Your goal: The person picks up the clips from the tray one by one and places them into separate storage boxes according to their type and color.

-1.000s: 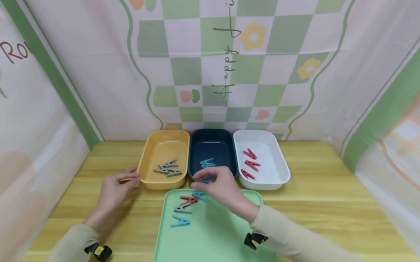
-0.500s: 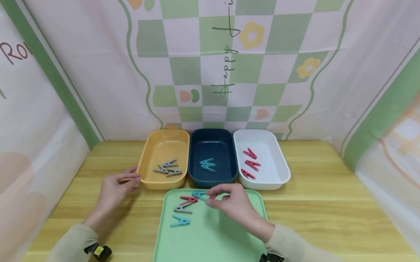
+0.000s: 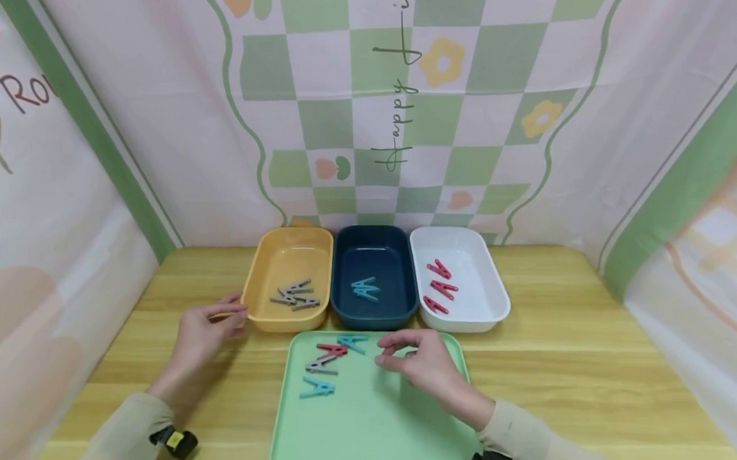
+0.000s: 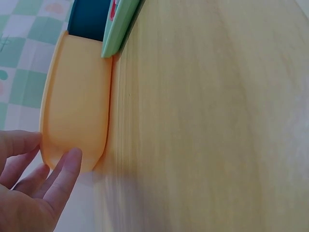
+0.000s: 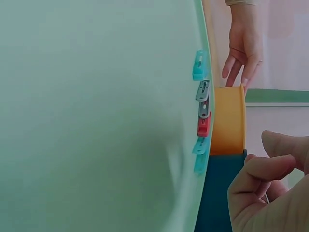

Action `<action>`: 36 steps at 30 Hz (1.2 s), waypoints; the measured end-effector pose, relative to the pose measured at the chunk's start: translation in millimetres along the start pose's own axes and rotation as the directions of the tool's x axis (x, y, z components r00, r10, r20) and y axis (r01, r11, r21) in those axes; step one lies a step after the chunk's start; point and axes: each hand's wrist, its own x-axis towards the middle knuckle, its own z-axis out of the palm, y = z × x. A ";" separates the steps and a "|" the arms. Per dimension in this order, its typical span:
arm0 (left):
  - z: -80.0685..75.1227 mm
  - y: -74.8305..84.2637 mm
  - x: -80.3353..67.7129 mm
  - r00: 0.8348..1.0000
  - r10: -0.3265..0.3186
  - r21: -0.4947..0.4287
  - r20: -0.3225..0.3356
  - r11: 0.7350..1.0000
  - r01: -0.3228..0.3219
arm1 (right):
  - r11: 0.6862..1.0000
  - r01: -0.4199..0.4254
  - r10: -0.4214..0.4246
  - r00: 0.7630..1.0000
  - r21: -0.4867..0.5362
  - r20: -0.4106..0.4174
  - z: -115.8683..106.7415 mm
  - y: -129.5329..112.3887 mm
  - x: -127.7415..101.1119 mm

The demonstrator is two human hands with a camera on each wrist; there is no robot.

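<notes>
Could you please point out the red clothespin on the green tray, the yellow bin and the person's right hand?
Red clothespin (image 3: pixel 331 350): head view, middle of its body.
Yellow bin (image 3: pixel 284 323): head view, near outer wall.
Right hand (image 3: pixel 422 363): head view, back of the hand above the green tray (image 3: pixel 383 432).

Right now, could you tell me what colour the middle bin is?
Dark navy blue bin, clearest in the head view.
</notes>
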 end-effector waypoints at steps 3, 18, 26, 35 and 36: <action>-0.4 -1.2 0.4 1.000 -0.003 -0.002 -0.006 1.000 0.003 | 1.000 -0.011 0.011 1.000 0.010 -0.004 0.1 2.3 1.1; 0.3 0.8 1.0 1.000 0.014 -0.007 -0.013 1.000 -0.014 | 0.997 -0.055 0.052 0.997 -0.053 -0.059 8.1 3.1 5.2; 0.6 0.3 1.6 1.000 0.005 -0.013 -0.011 1.000 -0.005 | 0.997 -0.065 0.062 0.996 -0.044 -0.069 13.4 7.9 10.1; 0.2 0.7 1.5 1.000 0.003 -0.009 -0.007 1.000 -0.004 | 0.995 -0.075 0.068 0.992 -0.066 -0.107 19.4 7.7 14.3; 0.2 0.6 1.6 1.000 0.004 -0.008 -0.007 1.000 -0.004 | 0.995 -0.077 0.070 0.992 -0.066 -0.105 20.1 7.1 14.7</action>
